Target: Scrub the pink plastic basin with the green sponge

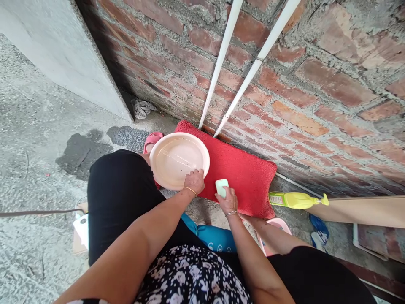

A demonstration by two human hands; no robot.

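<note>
A pale pink basin (167, 182) sits at the left end of a red mat (243, 169). My left hand (194, 181) is closed on the basin's near right rim, its fingers curled over the edge. What looks like shallow, clear water shows inside the basin. Over the mat, my right hand (228, 200) grips a pale green rounded block (222, 187) between thumb and fingers. Its underside is hidden, so I cannot tell whether it is soap or a brush.
A yellow pump bottle (292, 200) lies beside the mat's right end. Two white pipes (240, 86) run down the brick wall (316, 109) behind the mat. Pink slippers (153, 139), a blue shoe (319, 230), a grey rag (142, 109) and a wet patch (84, 154) are on the concrete floor.
</note>
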